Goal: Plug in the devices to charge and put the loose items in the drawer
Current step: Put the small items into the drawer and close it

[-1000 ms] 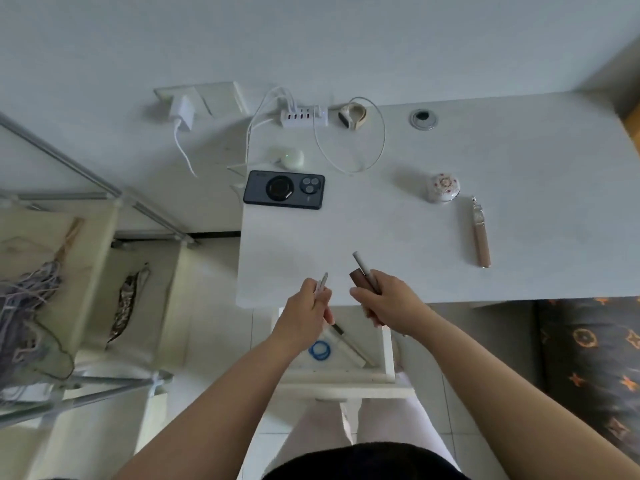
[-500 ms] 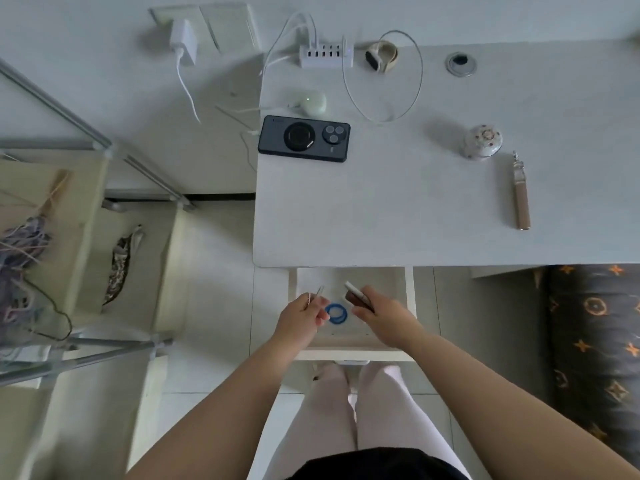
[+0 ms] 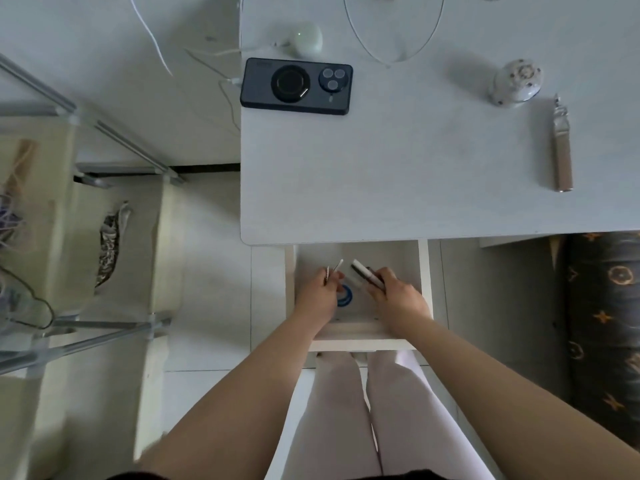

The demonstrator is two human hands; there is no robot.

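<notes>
Both hands are inside the open white drawer (image 3: pixel 425 271) under the desk's front edge. My left hand (image 3: pixel 317 297) pinches a thin white stick (image 3: pixel 337 265) that points up and away. My right hand (image 3: pixel 398 299) grips a dark tube together with a white pen (image 3: pixel 363 271). A blue ring (image 3: pixel 345 296) lies on the drawer floor between the hands. On the white desk (image 3: pixel 433 174) a dark phone (image 3: pixel 296 86) lies face down with a white cable at its left end, and a pale green earbud case (image 3: pixel 304 38) sits behind it.
A round patterned white pot (image 3: pixel 516 83) and a tan stick with a metal clip (image 3: pixel 561 147) lie at the desk's right. A thin white cable loop (image 3: pixel 391 53) lies at the back. A metal-framed fabric rack (image 3: pixel 86 202) stands left; a dark patterned cushion (image 3: pixel 606 323) lies right.
Both hands moved down from the desk's front edge into the open drawer, still holding their items. The view tilted down, so the charger hub and watch left the frame.
</notes>
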